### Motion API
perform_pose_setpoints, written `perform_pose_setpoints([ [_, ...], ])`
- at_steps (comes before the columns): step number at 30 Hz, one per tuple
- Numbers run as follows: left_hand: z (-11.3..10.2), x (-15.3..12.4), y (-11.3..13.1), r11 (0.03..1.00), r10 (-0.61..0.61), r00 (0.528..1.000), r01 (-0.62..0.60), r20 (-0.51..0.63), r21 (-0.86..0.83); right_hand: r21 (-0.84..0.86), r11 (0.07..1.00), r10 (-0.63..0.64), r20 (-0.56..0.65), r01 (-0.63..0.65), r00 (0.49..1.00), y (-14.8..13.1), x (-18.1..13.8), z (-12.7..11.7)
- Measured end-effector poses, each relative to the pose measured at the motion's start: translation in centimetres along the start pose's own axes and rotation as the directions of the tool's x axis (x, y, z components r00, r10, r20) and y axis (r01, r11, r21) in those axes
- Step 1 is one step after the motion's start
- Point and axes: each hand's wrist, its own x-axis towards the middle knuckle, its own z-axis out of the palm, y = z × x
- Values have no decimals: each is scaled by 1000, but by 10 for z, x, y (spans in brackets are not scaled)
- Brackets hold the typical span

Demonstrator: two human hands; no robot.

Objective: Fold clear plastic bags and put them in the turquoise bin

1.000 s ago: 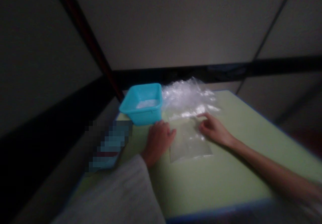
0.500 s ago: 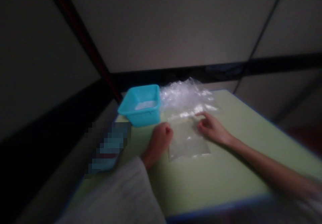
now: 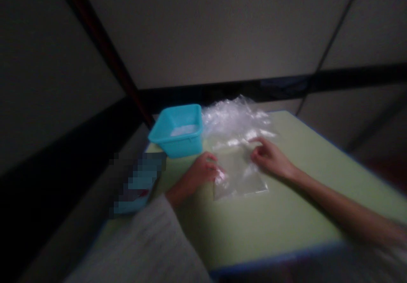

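In the head view, a clear plastic bag [image 3: 243, 185] lies flat on the green desk [image 3: 286, 223], between the two hands. The left hand [image 3: 201, 172] is at the bag's nine o'clock edge, fingers loosely bent with their tips at its crinkled side — whether they pinch it, I cannot tell. The right hand [image 3: 271, 158] is at two o'clock, index finger extended, the others curled — any grip is unclear. Crumpled clear plastic [image 3: 233, 119] lies at twelve, a turquoise basin [image 3: 184, 148] at ten.
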Motion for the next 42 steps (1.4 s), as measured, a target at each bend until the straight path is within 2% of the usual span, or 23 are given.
perform_pose_setpoints([
  [5, -4, -5, -3, 989, -23, 993, 39, 113, -143, -24, 1000, -9, -11, 9, 1000, 0, 0, 0],
  [10, -5, -9, -7, 948, -21, 986, 72, 165, -311, -19, 1000, -9, -7, 9, 1000, -2, -1, 0],
  [12, -4, -12, -6, 942, -37, 986, 88, 160, -324, -23, 999, -23, 0, 23, 1000, 0, -1, 0],
  [17, 2, -16, -3, 983, -15, 999, 21, 34, -185, -36, 996, -82, 36, 84, 996, 11, 2, 0],
  [21, 9, -17, -1, 997, 22, 997, -27, -72, -70, -109, 987, -115, 26, 117, 993, 16, 2, -1],
  [25, 14, -19, -1, 980, 125, 959, -78, -256, 185, -184, 975, -127, 14, 127, 992, 16, 3, -3],
  [28, 13, -19, -2, 943, 195, 934, -94, -300, 321, -223, 967, -125, 8, 123, 992, 16, 3, -3],
  [34, 11, -20, -3, 821, 319, 908, -122, -272, 558, -282, 954, -104, 3, 101, 995, 13, 2, -2],
  [36, 12, -22, -4, 738, 390, 901, -181, -192, 650, -307, 947, -97, 1, 93, 995, 12, 2, -2],
  [38, 13, -24, -5, 603, 441, 896, -252, -53, 757, -338, 937, -95, -7, 87, 995, 11, 1, -3],
  [40, 15, -26, -6, 481, 430, 900, -288, 63, 828, -375, 923, -97, -22, 82, 995, 11, 1, -4],
  [42, 16, -28, -7, 398, 389, 914, -278, 114, 874, -432, 898, -113, -40, 85, 993, 11, 1, -5],
])
